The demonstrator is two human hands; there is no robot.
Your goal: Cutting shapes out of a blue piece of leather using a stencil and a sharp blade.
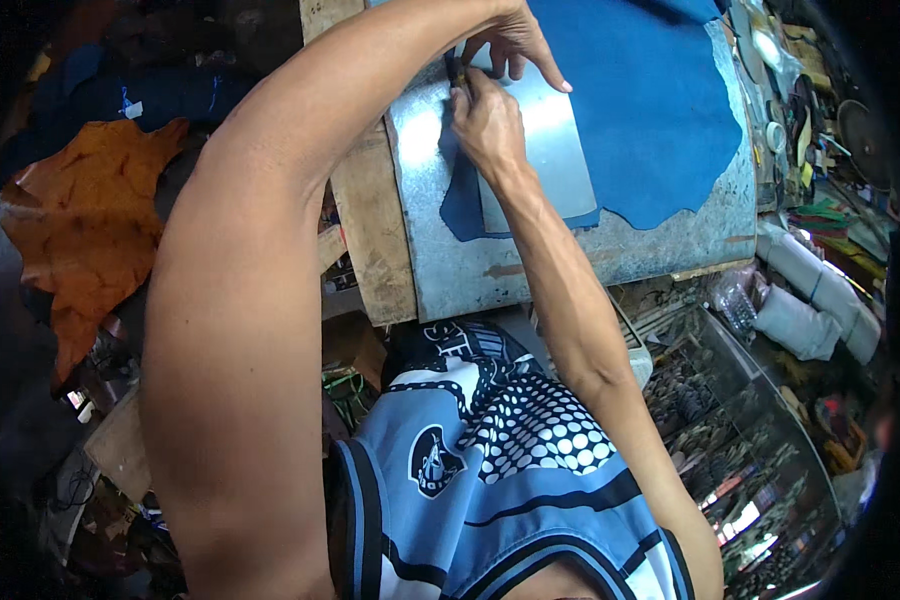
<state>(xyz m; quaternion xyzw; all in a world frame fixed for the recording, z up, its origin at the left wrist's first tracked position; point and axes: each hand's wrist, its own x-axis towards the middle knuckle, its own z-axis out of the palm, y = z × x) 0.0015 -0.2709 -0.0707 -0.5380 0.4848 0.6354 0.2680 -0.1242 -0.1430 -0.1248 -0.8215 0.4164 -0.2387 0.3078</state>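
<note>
A large sheet of blue leather [650, 130] with a wavy edge lies on the metal-topped table [470, 280]. Over its left part rests a flat grey rectangular plate [550, 165]. My left hand [522, 45] reaches round from above, its fingers apart and pressing on the plate near its far end. Just nearer to me, my right hand [490, 120] is closed around a slim dark-handled tool [458, 72] at the plate's left edge. The tool's working end is hidden, so its kind cannot be made out.
A wooden board [375, 240] runs along the table's left side. Brown leather [100, 220] hangs at the far left. Various tools and round items [776, 137] crowd the table's right edge. White wrapped rolls [820, 290] and a glass-topped case [740, 440] stand to the right.
</note>
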